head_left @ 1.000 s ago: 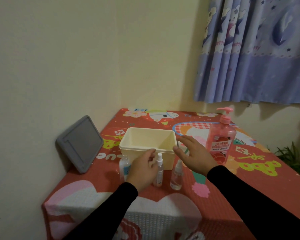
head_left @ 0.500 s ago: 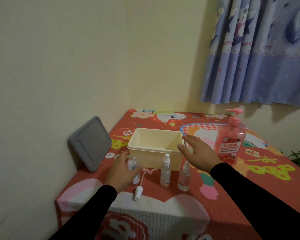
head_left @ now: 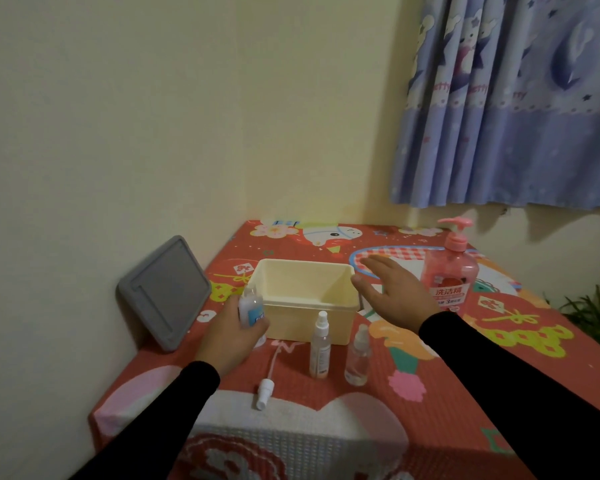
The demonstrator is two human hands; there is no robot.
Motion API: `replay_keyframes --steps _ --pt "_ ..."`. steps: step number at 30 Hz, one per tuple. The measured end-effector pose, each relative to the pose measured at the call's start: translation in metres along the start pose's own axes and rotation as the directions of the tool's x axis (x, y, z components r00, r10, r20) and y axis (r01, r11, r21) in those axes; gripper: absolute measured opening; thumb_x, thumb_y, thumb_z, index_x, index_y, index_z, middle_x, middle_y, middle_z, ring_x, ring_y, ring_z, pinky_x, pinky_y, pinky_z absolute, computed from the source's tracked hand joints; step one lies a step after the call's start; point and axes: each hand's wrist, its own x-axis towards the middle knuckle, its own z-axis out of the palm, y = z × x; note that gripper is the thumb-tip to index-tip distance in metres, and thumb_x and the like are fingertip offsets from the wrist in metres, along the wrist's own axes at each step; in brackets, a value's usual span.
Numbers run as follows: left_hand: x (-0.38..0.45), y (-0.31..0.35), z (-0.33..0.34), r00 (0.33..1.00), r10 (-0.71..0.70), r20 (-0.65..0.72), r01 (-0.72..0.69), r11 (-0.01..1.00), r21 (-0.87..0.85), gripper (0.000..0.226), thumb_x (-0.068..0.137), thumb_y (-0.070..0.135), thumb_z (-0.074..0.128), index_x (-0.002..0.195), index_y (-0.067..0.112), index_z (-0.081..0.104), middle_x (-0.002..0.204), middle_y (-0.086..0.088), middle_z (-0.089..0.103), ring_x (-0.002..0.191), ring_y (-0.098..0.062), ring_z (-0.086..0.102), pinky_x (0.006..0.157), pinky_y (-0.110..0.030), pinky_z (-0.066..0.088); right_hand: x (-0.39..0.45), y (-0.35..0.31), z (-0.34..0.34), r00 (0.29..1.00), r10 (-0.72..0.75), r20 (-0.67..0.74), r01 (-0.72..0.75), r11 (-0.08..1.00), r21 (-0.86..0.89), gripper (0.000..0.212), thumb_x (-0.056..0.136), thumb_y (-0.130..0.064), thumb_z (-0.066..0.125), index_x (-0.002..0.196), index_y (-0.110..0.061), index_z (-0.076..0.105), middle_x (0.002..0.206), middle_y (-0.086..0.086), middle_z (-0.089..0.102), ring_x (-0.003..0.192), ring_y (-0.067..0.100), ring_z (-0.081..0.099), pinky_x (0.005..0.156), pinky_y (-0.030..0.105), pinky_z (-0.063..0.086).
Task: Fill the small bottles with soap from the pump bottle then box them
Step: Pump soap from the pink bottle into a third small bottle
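While 1 small bottle is held, 2 spray bottles stand.

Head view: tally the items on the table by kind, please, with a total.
Small bottles: 3, one held in the left hand with its top off, two standing capped
Pump bottle: 1
Loose spray top with tube: 1
Cream box: 1
Grey lid leaning on the wall: 1
Total: 7
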Motion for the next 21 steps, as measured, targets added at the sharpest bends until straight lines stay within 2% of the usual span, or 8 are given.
replay_keyframes --steps 2,5,8,10,12,14,18,21 --pt "0.009 0.016 -0.001 0.999 0.055 -0.001 -0.055 0.998 -0.007 0.026 0.085 0.027 0.068 0.101 0.017 0.049 0.088 0.001 0.059 0.08 -0.02 0.06 0.061 -0.029 0.046 0.004 0.004 -0.008 1.0 0.0 -0.021 0.0 1.0 -0.005 0.061 0.096 -0.056 0.038 0.145 -0.02 0.04 0.154 0.0 0.036 0.142 0.015 0.03 0.113 0.032 0.026" --pt "0.02 0.042 -0.001 0.992 0.124 0.006 -0.123 0.992 -0.021 0.036 0.083 0.031 0.071 0.108 0.019 0.047 0.095 0.001 0.062 0.085 -0.021 0.063 0.072 -0.039 0.053 0.009 0.008 -0.022 0.998 -0.003 -0.063 0.002 1.0 -0.002 0.06 0.096 -0.053 0.041 0.144 -0.019 0.042 0.153 0.001 0.037 0.142 0.015 0.031 0.113 0.031 0.025" --pt "0.03 0.068 0.007 0.986 0.168 0.022 -0.166 0.985 -0.051 0.048 0.082 0.032 0.072 0.118 0.023 0.041 0.1 0.008 0.059 0.088 -0.012 0.062 0.075 -0.032 0.053 0.014 0.014 -0.039 0.995 -0.006 -0.096 0.004 1.0 -0.016 0.059 0.095 -0.053 0.041 0.144 -0.019 0.043 0.152 0.002 0.039 0.141 0.016 0.033 0.113 0.031 0.026" --pt "0.039 0.085 0.017 0.98 0.197 0.04 -0.195 0.979 -0.064 0.049 0.082 0.032 0.073 0.115 0.024 0.038 0.099 0.008 0.058 0.085 -0.006 0.062 0.067 -0.024 0.05 0.018 0.021 -0.05 0.992 0.003 -0.126 -0.007 1.0 -0.027 0.059 0.095 -0.053 0.041 0.142 -0.018 0.045 0.15 0.003 0.041 0.139 0.017 0.036 0.112 0.031 0.026" --pt "0.047 0.099 0.029 0.972 0.229 0.057 -0.227 0.973 -0.04 0.048 0.082 0.034 0.072 0.113 0.023 0.037 0.1 0.003 0.059 0.084 -0.01 0.062 0.058 -0.02 0.044 0.023 0.028 -0.061 0.988 0.024 -0.156 -0.03 0.999 -0.041 0.059 0.095 -0.053 0.041 0.142 -0.016 0.046 0.149 0.004 0.043 0.137 0.02 0.038 0.111 0.032 0.028" --pt "0.054 0.111 0.041 0.959 0.266 0.094 -0.265 0.964 -0.019 0.045 0.084 0.034 0.069 0.111 0.021 0.035 0.101 -0.002 0.06 0.083 -0.017 0.063 0.058 -0.024 0.047 0.029 0.037 -0.069 0.982 0.039 -0.187 -0.048 0.998 -0.044 0.058 0.096 -0.052 0.041 0.14 -0.015 0.048 0.148 0.006 0.044 0.136 0.022 0.041 0.11 0.033 0.029" --pt "0.068 0.135 0.07 0.933 0.313 0.177 -0.312 0.95 -0.036 0.044 0.087 0.036 0.065 0.115 0.02 0.034 0.105 -0.006 0.06 0.086 -0.023 0.064 0.07 -0.035 0.052 0.044 0.057 -0.087 0.972 0.054 -0.228 -0.068 0.996 -0.054 0.056 0.096 -0.051 0.042 0.138 -0.014 0.05 0.146 0.007 0.046 0.133 0.024 0.045 0.109 0.036 0.035" --pt "0.079 0.149 0.091 0.917 0.324 0.231 -0.322 0.946 -0.048 0.043 0.089 0.039 0.062 0.115 0.02 0.034 0.105 -0.007 0.061 0.087 -0.024 0.064 0.076 -0.04 0.053 0.054 0.071 -0.097 0.965 0.074 -0.253 -0.089 0.995 -0.048 0.055 0.097 -0.048 0.041 0.137 -0.011 0.051 0.144 0.008 0.047 0.132 0.024 0.044 0.108 0.034 0.034"
